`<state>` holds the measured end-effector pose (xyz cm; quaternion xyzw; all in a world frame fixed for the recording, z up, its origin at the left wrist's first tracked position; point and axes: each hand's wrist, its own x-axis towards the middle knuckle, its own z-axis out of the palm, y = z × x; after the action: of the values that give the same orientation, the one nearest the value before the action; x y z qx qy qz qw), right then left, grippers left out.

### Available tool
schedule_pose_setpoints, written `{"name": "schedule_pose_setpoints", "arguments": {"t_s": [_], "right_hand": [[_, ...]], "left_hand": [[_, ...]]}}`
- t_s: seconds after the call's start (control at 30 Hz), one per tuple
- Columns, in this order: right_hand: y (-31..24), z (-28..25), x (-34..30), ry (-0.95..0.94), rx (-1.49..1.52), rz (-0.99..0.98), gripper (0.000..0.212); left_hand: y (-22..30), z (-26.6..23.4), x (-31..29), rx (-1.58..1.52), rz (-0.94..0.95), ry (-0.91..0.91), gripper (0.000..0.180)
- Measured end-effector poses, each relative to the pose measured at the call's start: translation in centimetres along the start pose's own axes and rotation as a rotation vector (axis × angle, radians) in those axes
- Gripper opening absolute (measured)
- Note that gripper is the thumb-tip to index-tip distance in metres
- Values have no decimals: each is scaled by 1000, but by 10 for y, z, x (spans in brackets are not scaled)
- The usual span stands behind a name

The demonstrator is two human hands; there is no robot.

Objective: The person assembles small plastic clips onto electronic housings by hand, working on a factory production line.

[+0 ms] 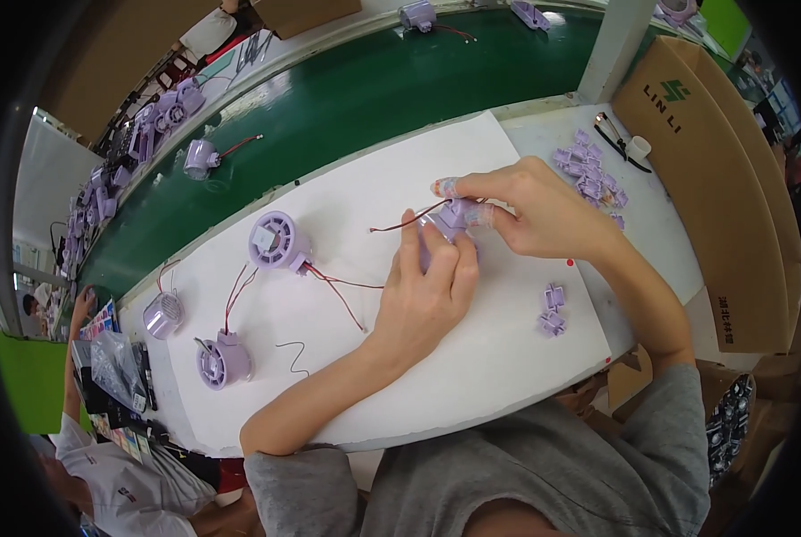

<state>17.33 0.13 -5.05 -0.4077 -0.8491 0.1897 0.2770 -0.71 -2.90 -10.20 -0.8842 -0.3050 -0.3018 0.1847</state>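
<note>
Over the white sheet, my left hand [427, 291] is closed round a light-purple fan housing [443, 225] with a clear part. A red-and-black wire [405, 224] trails from it to the left. My right hand [539, 210], its thumb and forefinger tips wrapped in patterned tape, pinches a small purple plastic piece [455, 212] at the housing's neck. Whether that piece is separate from the housing, I cannot tell. To the left, three similar units with wires stand on the table: one fan housing [275, 242], a second fan housing [221, 362] and a clear-sided housing [162, 315].
Small purple clips [588, 170] lie heaped at the right, with several more clips [553, 309] nearer me. A cardboard box [705, 197] borders the right side. Beyond the sheet runs a green conveyor belt [329, 98] carrying purple units. A co-worker [105, 465] sits at the left.
</note>
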Motion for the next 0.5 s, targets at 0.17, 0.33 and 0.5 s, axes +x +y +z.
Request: {"name": "schedule_pose_setpoints", "arguments": {"t_s": [0.17, 0.33, 0.5], "right_hand": [[-2, -5, 3, 22, 382, 216, 25], [9, -7, 6, -77, 473, 268, 20], [16, -12, 10, -162, 464, 207, 21]], "left_hand": [[0, 2, -2, 69, 38, 8, 29], [3, 6, 0, 92, 59, 18, 26], [5, 3, 0, 74, 62, -8, 34]]}}
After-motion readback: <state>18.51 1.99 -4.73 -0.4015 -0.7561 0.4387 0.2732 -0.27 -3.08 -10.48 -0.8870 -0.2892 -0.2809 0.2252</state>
